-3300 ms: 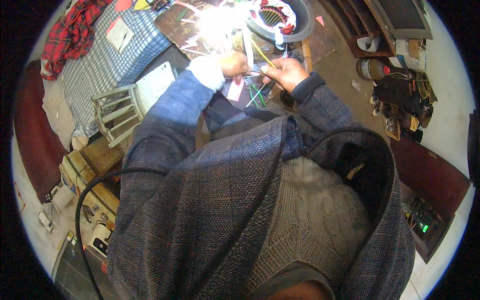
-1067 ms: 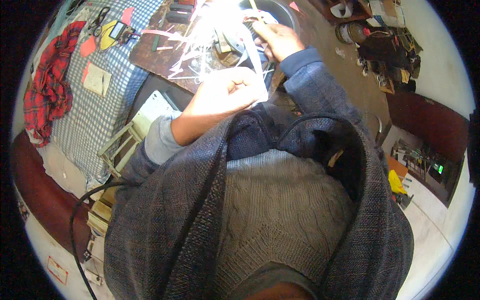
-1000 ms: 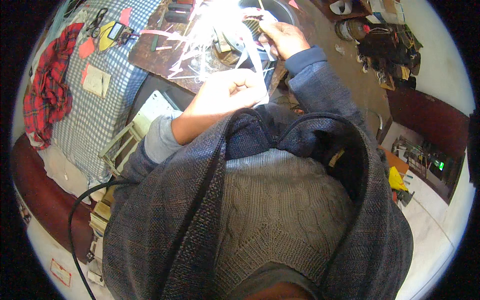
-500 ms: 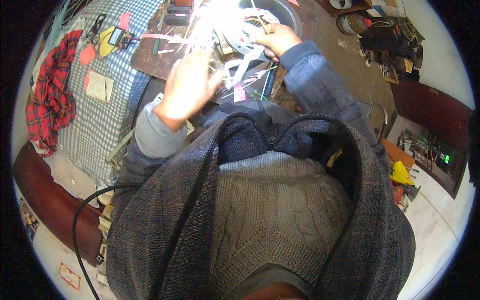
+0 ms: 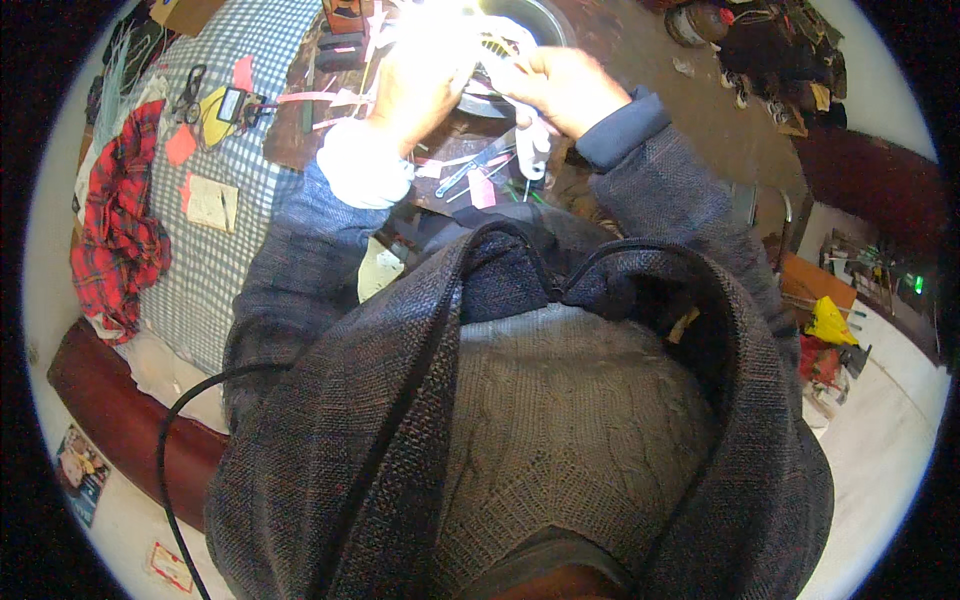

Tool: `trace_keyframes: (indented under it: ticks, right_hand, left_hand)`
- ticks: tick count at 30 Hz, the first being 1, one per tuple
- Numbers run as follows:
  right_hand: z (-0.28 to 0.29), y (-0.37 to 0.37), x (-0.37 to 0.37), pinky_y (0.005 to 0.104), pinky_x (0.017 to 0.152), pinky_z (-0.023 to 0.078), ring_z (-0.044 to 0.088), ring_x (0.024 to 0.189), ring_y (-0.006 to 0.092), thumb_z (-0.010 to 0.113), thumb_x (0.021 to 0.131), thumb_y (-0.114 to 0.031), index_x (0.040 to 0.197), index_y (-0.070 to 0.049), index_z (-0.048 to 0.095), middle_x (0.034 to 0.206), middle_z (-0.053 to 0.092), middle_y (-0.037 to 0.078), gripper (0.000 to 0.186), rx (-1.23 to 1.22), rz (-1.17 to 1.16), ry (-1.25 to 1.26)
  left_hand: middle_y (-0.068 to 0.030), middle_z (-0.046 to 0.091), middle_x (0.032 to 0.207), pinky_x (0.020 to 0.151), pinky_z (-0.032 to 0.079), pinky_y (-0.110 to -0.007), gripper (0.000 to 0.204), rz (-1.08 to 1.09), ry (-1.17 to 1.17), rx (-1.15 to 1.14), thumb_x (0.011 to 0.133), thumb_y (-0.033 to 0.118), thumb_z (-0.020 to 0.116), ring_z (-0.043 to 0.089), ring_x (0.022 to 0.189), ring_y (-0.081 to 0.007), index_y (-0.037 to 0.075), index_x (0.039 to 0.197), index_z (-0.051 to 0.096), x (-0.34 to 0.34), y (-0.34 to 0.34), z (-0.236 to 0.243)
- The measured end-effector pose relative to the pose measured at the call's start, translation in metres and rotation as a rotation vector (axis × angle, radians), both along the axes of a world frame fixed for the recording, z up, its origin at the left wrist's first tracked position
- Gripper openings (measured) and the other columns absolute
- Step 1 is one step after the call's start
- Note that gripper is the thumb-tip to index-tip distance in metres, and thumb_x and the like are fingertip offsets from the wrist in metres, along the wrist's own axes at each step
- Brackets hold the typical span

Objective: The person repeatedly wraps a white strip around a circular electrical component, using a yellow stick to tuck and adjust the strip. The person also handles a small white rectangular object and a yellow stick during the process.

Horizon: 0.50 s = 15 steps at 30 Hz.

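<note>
Beneath a bright light, both hands are at a rounded pale object with a yellowish slatted patch, its kind unclear. My right hand has its fingers closed on its near side. My left hand is at the other side, palm toward the object. Glare washes out its fingers. A white tape-like strip hangs below my right hand. Beneath the hands, pink paper strips and a long narrow tool with a bluish end lie on the dark work surface. A round dark basin stands behind my right hand.
On the left, a checked cloth carries a notepad with a pen, a small device with a screen and glasses. A red plaid garment lies at its edge. A large jar stands at far right.
My left hand has moved up and right to the pale object. My right hand has shifted slightly down, with its fingers turned further inward. The white strip now hangs more to the right.
</note>
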State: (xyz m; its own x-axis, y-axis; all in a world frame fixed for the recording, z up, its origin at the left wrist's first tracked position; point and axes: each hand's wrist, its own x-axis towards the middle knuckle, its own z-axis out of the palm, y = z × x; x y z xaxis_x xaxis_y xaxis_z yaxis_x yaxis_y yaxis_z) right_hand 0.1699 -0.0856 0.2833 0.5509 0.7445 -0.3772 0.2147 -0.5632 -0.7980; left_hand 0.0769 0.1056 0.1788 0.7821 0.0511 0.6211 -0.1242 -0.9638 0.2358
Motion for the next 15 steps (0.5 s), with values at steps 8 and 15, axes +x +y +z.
trace_keyframes:
  ticks: [8, 15]
  right_hand:
    - [0.056, 0.006, 0.048, 0.0423, 0.088, 0.055, 0.071, 0.094, 0.0281, 0.067, 0.093, -0.024, 0.102, -0.015, 0.077, 0.096, 0.073, 0.01, 0.016, -0.119, 0.231, -0.321]
    - [0.03, -0.009, 0.007, 0.0439, 0.073, 0.055, 0.069, 0.075, 0.0352, 0.065, 0.095, -0.029, 0.098, -0.001, 0.074, 0.084, 0.071, 0.021, 0.03, 0.01, 0.536, -0.521]
  left_hand:
    - [-0.0146, 0.076, 0.108, 0.09, 0.059, -0.037, 0.024, -0.282, 0.131, -0.299, 0.098, 0.013, 0.064, 0.073, 0.102, -0.0288, 0.002, 0.117, 0.074, 0.022, 0.036, 0.059]
    - [-0.0144, 0.075, 0.103, 0.084, 0.057, -0.037, 0.023, 0.004, 0.335, -0.365, 0.093, 0.012, 0.068, 0.072, 0.095, -0.0272, 0.002, 0.112, 0.075, 0.021, 0.043, 0.07]
